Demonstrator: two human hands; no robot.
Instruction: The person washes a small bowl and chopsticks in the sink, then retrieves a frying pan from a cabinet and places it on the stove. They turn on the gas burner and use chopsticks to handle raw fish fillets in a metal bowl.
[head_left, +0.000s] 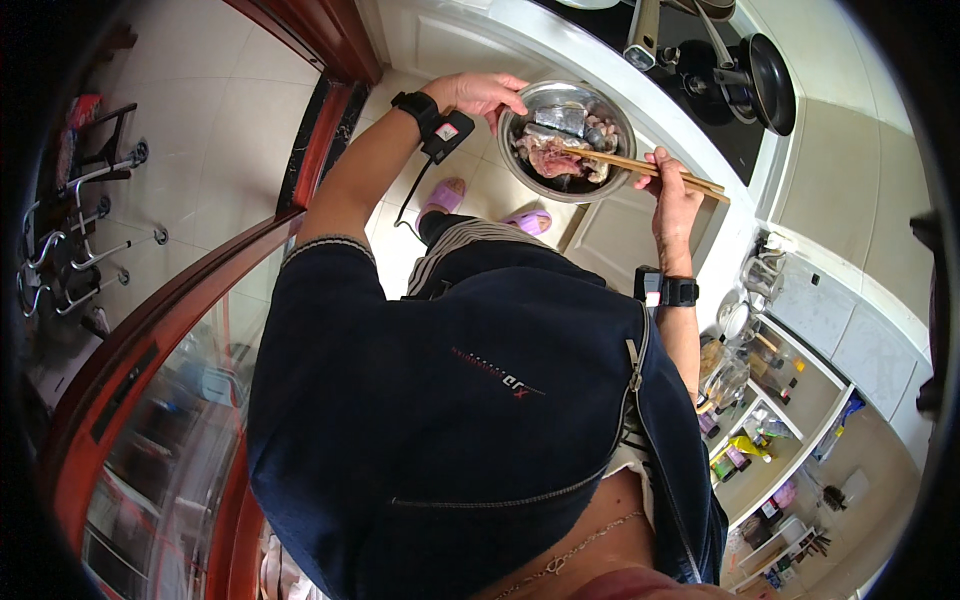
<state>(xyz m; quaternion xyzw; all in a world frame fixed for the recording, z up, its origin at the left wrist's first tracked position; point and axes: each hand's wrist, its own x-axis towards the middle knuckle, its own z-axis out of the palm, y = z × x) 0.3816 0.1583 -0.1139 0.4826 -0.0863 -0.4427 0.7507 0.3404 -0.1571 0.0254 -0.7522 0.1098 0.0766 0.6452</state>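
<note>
My left hand (487, 96) grips the left rim of a round stainless steel bowl (516, 166), its thumb over the edge. Pieces of raw fish (551, 154), some with silvery skin and some pinkish, lie inside the bowl in a little dark liquid. A pair of wooden chopsticks (637, 163) is held in my right hand (670, 187), at the right of the bowl. The chopstick tips touch or hover just over the pink flesh; which of the two I cannot tell.
Pans with handles and a black frying pan (766, 84) stand on the black cooktop (739, 146) beyond the white counter edge. Glass jars and an open shelf unit (795, 442) are at the right. A red-framed sliding door (187, 315) runs along the left.
</note>
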